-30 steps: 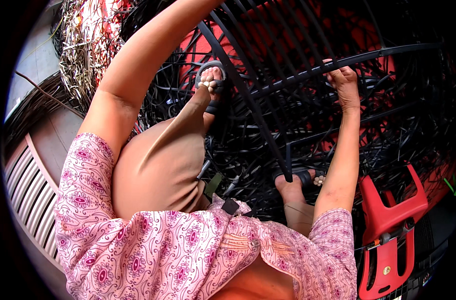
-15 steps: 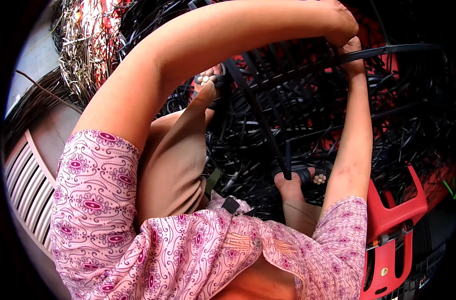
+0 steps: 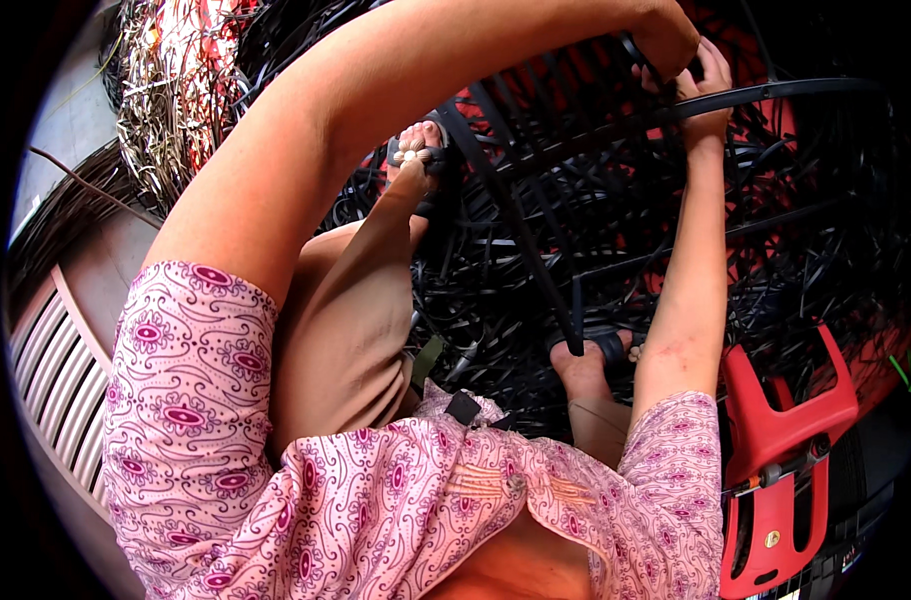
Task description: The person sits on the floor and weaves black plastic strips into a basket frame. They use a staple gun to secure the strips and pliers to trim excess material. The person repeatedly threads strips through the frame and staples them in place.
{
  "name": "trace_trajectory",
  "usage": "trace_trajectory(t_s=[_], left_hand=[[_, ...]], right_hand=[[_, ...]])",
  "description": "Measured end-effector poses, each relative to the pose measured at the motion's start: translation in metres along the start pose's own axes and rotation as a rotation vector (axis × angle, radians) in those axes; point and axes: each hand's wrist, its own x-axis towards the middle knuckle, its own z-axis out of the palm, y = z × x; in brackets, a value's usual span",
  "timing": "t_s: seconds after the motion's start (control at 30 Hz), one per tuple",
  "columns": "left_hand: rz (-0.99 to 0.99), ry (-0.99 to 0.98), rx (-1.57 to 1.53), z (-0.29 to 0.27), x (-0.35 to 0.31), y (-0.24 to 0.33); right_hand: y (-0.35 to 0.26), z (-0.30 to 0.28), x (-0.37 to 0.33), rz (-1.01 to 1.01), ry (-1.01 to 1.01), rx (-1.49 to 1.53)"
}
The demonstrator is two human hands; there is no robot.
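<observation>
My left arm reaches across the top of the view. My left hand (image 3: 665, 38) is bent down at the wrist with its fingers curled; what they hold is hidden, though a thin dark strip shows beside them. My right hand (image 3: 705, 92) is just beyond the curved bar of a dark frame (image 3: 765, 92), close to the left hand. Its fingers are stretched up and apart, and I make out nothing held in them. Straight bars of the frame slant down toward my feet. Beneath it lies a thick tangle of flat black strips (image 3: 485, 270).
A red plastic seat-like piece (image 3: 785, 425) stands at the lower right. Pale slatted furniture (image 3: 60, 370) is at the left edge. A bundle of brownish strips (image 3: 170, 100) stands at the upper left, near a coil of dark strands (image 3: 70, 205). My sandalled feet (image 3: 415, 150) rest among the strips.
The right hand's fingers have opened from a closed grip, and its forearm has shifted slightly left. My left hand has turned downward and moved a little left.
</observation>
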Motion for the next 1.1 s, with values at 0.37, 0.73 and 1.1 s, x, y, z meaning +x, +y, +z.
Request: trace_trajectory(t_s=[0.37,0.73,1.1], left_hand=[[0.027,0.183,0.071,-0.028,-0.019,0.007],[0.085,0.397,0.024,-0.041,-0.091,0.080],[0.280,0.461,-0.127,0.007,-0.113,0.152]], right_hand=[[-0.108,-0.033,-0.071,0.777,0.157,1.009],[-0.128,-0.039,-0.062,0.819,0.175,1.087],[-0.119,-0.079,-0.044,0.855,-0.338,0.767]])
